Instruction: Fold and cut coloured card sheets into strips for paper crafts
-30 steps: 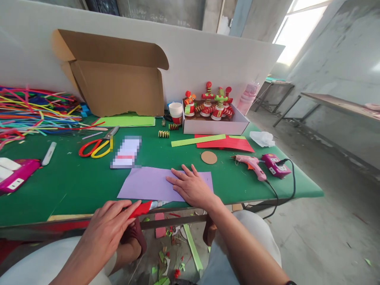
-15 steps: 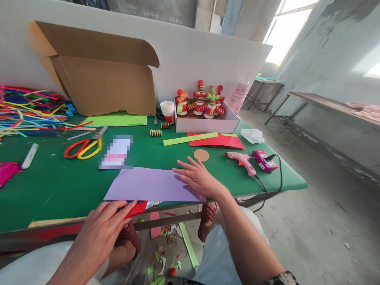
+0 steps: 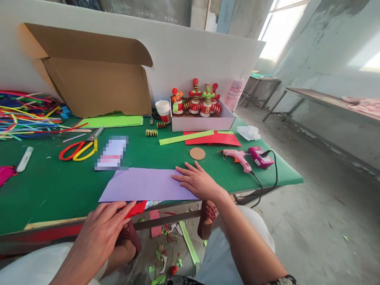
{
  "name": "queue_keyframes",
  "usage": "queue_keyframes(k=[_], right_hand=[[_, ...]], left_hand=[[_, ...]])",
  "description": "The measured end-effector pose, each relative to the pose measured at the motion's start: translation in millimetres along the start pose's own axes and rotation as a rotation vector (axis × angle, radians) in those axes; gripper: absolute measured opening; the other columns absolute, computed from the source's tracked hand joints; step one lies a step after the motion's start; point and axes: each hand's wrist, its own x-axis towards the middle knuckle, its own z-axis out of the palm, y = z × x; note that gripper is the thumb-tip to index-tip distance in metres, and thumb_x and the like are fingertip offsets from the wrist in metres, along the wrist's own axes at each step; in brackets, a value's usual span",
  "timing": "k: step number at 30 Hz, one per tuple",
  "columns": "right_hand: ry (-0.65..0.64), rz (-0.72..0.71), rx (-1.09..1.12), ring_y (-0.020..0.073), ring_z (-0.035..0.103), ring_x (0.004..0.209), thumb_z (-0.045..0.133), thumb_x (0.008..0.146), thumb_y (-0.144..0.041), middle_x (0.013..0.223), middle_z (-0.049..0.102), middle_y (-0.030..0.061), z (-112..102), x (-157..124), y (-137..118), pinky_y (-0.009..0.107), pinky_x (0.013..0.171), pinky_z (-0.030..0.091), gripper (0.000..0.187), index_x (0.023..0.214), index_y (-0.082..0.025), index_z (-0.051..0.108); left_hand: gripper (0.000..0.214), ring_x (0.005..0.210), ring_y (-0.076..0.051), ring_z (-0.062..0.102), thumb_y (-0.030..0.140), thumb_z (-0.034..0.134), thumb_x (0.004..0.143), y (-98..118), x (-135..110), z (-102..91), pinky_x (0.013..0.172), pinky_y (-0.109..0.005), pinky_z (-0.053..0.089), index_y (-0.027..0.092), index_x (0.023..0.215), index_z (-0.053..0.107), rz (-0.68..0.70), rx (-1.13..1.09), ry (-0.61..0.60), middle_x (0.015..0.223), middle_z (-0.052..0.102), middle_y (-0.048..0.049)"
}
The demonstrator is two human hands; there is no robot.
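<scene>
A sheet of lilac paper (image 3: pixel 145 184) lies flat along the front edge of the green-covered table. My right hand (image 3: pixel 198 181) presses on its right end, palm down with fingers spread. Across the front left edge of the paper lies my left hand (image 3: pixel 105 219), its fingers stretched out close together. Just beyond those fingertips, by the table edge, a red thing with a silvery-white end (image 3: pixel 138 209) shows in part; whether the hand touches it I cannot tell. A brown cardboard disc (image 3: pixel 197 153) sits right behind my right hand.
Red-and-yellow scissors (image 3: pixel 81 148) lie left, and a pink glue gun (image 3: pixel 237 157) with its cord lies right. A white box (image 3: pixel 203 124) of paper-cup figures, a paper cup (image 3: pixel 163 110) and a cardboard box (image 3: pixel 97 83) stand behind. Paper scraps litter the floor.
The view has shifted slightly, so the table's things appear a little further left. My right hand has moved slightly toward me on the paper, fingers still spread. My left hand stays put.
</scene>
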Motion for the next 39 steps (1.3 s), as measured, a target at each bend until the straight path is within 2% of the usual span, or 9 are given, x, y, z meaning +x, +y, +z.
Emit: queue_keyframes(k=[8, 13, 21, 27, 34, 39], right_hand=[[0.032, 0.001, -0.017, 0.0317, 0.022, 0.153, 0.034, 0.108, -0.039, 0.161, 0.035, -0.0028, 6, 1, 1, 0.063, 0.123, 0.012, 0.045, 0.151, -0.036, 0.044], [0.024, 0.02, -0.017, 0.0314, 0.021, 0.153, 0.034, 0.108, -0.039, 0.162, 0.035, -0.0026, 3, 0, -2, 0.062, 0.124, 0.012, 0.045, 0.151, -0.036, 0.044], [0.028, 0.01, -0.017, 0.0298, 0.022, 0.153, 0.033, 0.108, -0.039, 0.161, 0.036, -0.0033, 1, -2, -4, 0.061, 0.124, 0.012, 0.044, 0.15, -0.038, 0.045], [0.04, 0.0, -0.016, 0.0298, 0.023, 0.153, 0.033, 0.108, -0.04, 0.161, 0.036, -0.0041, 3, -1, -2, 0.061, 0.124, 0.013, 0.044, 0.151, -0.038, 0.044], [0.021, 0.007, -0.017, 0.0314, 0.022, 0.153, 0.031, 0.109, -0.04, 0.162, 0.033, -0.0044, 3, -2, -5, 0.061, 0.124, 0.011, 0.045, 0.151, -0.034, 0.044], [0.035, 0.035, -0.016, 0.0318, 0.022, 0.153, 0.033, 0.108, -0.04, 0.162, 0.035, -0.0034, 2, 4, -9, 0.059, 0.124, 0.012, 0.044, 0.15, -0.034, 0.048]], left_hand=[[0.044, 0.092, -0.023, 0.061, 0.024, 0.033, 0.099, 7, -2, 2.0, 0.079, -0.036, 0.047, 0.027, 0.132, 0.062, -0.029, 0.02, -0.015, 0.105, 0.07, -0.0072], [0.043, 0.092, -0.023, 0.061, 0.023, 0.033, 0.1, 15, 4, 4.1, 0.08, -0.036, 0.046, 0.023, 0.13, 0.064, -0.019, 0.041, -0.013, 0.103, 0.07, -0.0081], [0.044, 0.092, -0.022, 0.062, 0.023, 0.036, 0.098, 21, 9, 6.2, 0.079, -0.036, 0.048, 0.026, 0.132, 0.062, -0.016, -0.003, -0.028, 0.104, 0.071, -0.007], [0.043, 0.092, -0.022, 0.062, 0.022, 0.037, 0.098, 22, 11, 8.7, 0.079, -0.035, 0.048, 0.027, 0.133, 0.061, 0.026, -0.027, 0.021, 0.105, 0.07, -0.0068], [0.04, 0.091, -0.023, 0.061, 0.026, 0.036, 0.1, 34, 19, 6.4, 0.081, -0.037, 0.048, 0.024, 0.128, 0.065, 0.022, -0.023, -0.011, 0.104, 0.07, -0.0084], [0.041, 0.092, -0.023, 0.061, 0.026, 0.037, 0.099, 31, 16, 7.8, 0.082, -0.037, 0.047, 0.025, 0.131, 0.063, 0.013, -0.043, -0.015, 0.104, 0.069, -0.0075]])
